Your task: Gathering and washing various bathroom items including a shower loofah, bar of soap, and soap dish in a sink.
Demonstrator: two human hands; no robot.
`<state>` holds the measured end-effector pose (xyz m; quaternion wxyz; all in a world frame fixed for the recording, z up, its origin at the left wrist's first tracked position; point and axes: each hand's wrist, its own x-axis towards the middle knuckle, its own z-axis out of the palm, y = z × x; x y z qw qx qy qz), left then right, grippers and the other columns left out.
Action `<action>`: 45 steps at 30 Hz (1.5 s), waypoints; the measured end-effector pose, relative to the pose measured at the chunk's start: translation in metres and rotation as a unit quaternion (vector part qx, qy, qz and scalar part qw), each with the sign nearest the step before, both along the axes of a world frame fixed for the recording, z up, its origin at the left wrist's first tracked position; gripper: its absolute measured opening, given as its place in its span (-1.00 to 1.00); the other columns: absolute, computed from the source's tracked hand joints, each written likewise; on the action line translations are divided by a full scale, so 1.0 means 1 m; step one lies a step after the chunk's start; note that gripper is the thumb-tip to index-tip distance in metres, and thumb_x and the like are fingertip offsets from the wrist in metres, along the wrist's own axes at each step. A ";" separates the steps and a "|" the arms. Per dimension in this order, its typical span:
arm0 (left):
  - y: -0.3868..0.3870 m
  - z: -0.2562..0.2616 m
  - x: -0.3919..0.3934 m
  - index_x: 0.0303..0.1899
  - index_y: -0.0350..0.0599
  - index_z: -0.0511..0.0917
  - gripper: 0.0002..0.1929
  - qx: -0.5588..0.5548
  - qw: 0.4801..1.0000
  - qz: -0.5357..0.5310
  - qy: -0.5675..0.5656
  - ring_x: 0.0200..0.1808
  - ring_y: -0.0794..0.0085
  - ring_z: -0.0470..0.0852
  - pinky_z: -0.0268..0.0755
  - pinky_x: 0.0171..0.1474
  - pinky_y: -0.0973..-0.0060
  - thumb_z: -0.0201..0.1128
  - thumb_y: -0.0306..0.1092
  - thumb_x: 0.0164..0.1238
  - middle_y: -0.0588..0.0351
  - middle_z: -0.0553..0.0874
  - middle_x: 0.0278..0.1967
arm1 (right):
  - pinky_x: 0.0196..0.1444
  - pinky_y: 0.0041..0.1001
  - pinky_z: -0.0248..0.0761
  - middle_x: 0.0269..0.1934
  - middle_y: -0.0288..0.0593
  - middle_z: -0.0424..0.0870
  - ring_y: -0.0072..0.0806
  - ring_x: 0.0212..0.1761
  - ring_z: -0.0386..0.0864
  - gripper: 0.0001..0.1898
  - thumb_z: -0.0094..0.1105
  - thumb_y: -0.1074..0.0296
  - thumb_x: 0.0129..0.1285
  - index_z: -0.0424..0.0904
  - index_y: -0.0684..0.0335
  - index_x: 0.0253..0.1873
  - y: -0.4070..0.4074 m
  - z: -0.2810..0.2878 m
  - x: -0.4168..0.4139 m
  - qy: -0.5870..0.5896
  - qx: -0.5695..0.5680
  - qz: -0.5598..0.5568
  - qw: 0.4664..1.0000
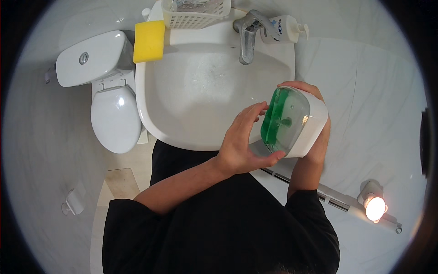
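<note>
A white soap dispenser [313, 123] with a clear tank is held tilted over the right rim of the washbasin [191, 113]. Green liquid [273, 116] has pooled along the tank's left side, and a small stem shows inside. My right hand [307, 87] wraps around the white back of it, the palm mostly hidden. From the left, my left hand [241, 144] cups the tank, its thumb at the lower edge and its fingertips by the green side.
A chrome faucet [247, 41], a white pump bottle [284, 29], a plastic basket [195, 19] and a yellow sponge [149, 41] sit along the basin's edge. At left stands a toilet [116, 120]. A lit lamp [375, 208] is at lower right.
</note>
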<state>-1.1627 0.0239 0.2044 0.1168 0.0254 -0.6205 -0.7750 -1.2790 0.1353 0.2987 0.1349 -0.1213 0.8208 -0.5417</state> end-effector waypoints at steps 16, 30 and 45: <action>0.011 0.000 -0.017 0.49 -0.48 0.04 -0.09 -0.009 1.000 -0.024 -0.008 0.38 0.01 0.42 0.36 0.36 0.21 0.36 -0.14 0.31 -0.33 0.34 0.36 | 0.03 -0.49 0.55 -0.09 -0.14 0.74 -0.44 -0.06 0.69 -0.64 0.19 0.29 0.29 0.64 0.41 0.08 0.006 -0.007 -0.009 -0.122 -0.046 0.004 0.991; 0.002 0.003 -0.031 0.49 -0.35 0.19 -0.31 0.168 0.983 -0.050 -0.056 0.16 0.39 0.59 0.44 0.29 0.36 0.26 -0.20 0.50 -0.13 0.58 0.20 | 0.10 -0.50 0.47 -0.01 -0.16 0.74 -0.50 0.00 0.65 -0.59 0.27 0.35 0.18 0.64 0.38 0.12 0.031 -0.007 -0.044 -0.214 0.107 0.137 0.961; -0.010 0.004 -0.025 0.22 -0.32 0.54 -0.64 0.050 0.998 0.033 0.015 0.27 0.25 0.61 0.42 0.32 0.37 0.23 -0.47 0.44 -0.17 0.60 0.26 | 0.11 -0.48 0.46 0.01 -0.16 0.74 -0.49 0.02 0.64 -0.61 0.31 0.43 0.19 0.65 0.35 0.13 0.035 -0.018 -0.052 -0.181 0.105 0.197 0.958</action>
